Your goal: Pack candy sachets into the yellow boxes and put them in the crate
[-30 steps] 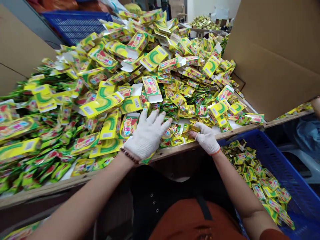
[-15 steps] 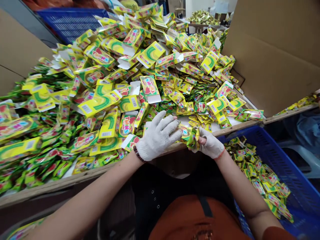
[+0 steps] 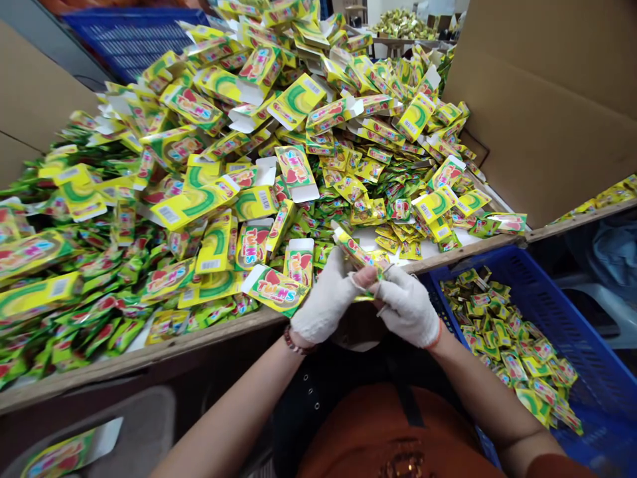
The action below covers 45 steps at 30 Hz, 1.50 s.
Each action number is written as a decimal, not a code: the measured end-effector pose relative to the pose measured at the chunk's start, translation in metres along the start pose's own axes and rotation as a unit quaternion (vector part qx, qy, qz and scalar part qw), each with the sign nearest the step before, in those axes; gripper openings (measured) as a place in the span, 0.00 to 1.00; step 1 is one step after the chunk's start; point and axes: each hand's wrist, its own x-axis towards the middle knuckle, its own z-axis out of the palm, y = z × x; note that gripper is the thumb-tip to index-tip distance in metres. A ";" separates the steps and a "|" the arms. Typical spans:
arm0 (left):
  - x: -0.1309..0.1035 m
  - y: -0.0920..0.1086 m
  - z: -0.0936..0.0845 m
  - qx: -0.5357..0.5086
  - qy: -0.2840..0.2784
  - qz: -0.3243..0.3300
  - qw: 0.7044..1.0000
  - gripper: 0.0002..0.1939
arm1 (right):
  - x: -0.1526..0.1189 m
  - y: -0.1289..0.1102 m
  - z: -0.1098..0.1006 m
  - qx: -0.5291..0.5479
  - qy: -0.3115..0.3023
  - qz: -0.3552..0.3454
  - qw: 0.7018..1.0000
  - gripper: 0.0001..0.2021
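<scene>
A small yellow and green carton [image 3: 352,245] is gripped in my gloved left hand [image 3: 326,299], one narrow side up and its far end pointing away. My bare left thumb lies along its near end. There, my gloved right hand [image 3: 407,304] has its fingers closed around the carton's end, against the left thumb. The right fingers cover that end, so sachets inside cannot be made out. Beside my left wrist, a flat carton printed "TWINS" [image 3: 276,290] rests at the table edge, with another upright-facing carton [image 3: 299,260] just behind it.
A high heap of cartons [image 3: 219,86] and green sachets [image 3: 107,299] covers the table, whose wooden edge [image 3: 199,342] runs before me. At right below stands a blue crate [image 3: 592,392] holding filled-looking cartons. Cardboard walls [image 3: 542,99] flank the heap. A carton [image 3: 64,455] lies on a stool at lower left.
My left hand has gone from lying over the table edge to gripping a carton upright. The right hand has met it, and the green-yellow sachets it held are out of sight.
</scene>
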 end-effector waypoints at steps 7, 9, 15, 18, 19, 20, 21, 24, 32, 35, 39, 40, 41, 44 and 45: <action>-0.004 -0.002 0.000 0.197 0.076 0.056 0.976 0.25 | -0.014 -0.012 -0.019 0.103 -0.039 0.086 0.990 0.04; -0.009 -0.007 -0.005 0.337 0.088 0.110 0.931 0.26 | -0.016 -0.015 -0.031 0.154 0.044 0.168 0.973 0.07; -0.023 -0.021 -0.001 0.570 0.041 0.222 0.790 0.22 | 0.000 -0.013 -0.045 0.189 0.132 0.288 0.929 0.18; -0.026 -0.019 -0.003 0.584 0.035 0.228 0.779 0.23 | 0.004 -0.010 -0.044 0.110 0.053 0.275 0.954 0.16; -0.027 -0.018 -0.004 0.584 0.028 0.226 0.779 0.22 | 0.005 -0.009 -0.044 0.086 0.031 0.264 0.960 0.15; -0.028 -0.017 -0.006 0.584 0.019 0.225 0.780 0.22 | 0.004 -0.009 -0.045 0.064 0.016 0.252 0.965 0.15; -0.028 -0.015 -0.008 0.584 0.007 0.226 0.780 0.21 | 0.004 -0.009 -0.046 0.045 0.002 0.239 0.970 0.14; -0.027 -0.011 -0.014 0.582 -0.030 0.248 0.773 0.24 | 0.004 -0.009 -0.050 0.008 -0.036 0.211 0.977 0.12; -0.025 -0.004 -0.025 0.585 -0.059 0.277 0.760 0.26 | 0.000 -0.011 -0.041 0.060 0.021 0.259 0.964 0.14; -0.029 -0.006 -0.024 0.594 -0.035 0.280 0.753 0.28 | -0.003 -0.018 -0.033 -0.024 0.036 0.216 0.975 0.12; -0.032 -0.010 -0.021 0.595 -0.020 0.289 0.750 0.29 | -0.004 -0.019 -0.030 -0.054 0.007 0.191 0.980 0.14; -0.032 -0.010 -0.021 0.597 -0.024 0.292 0.747 0.29 | -0.003 -0.017 -0.030 -0.038 -0.005 0.198 0.980 0.15; -0.032 -0.010 -0.021 0.600 -0.030 0.294 0.743 0.29 | -0.002 -0.015 -0.032 -0.017 -0.017 0.207 0.978 0.16; -0.031 -0.010 -0.021 0.602 -0.044 0.301 0.738 0.28 | 0.000 -0.010 -0.035 0.024 -0.050 0.233 0.971 0.15; -0.031 -0.011 -0.021 0.600 -0.043 0.305 0.739 0.28 | 0.001 -0.010 -0.035 0.017 -0.055 0.234 0.971 0.14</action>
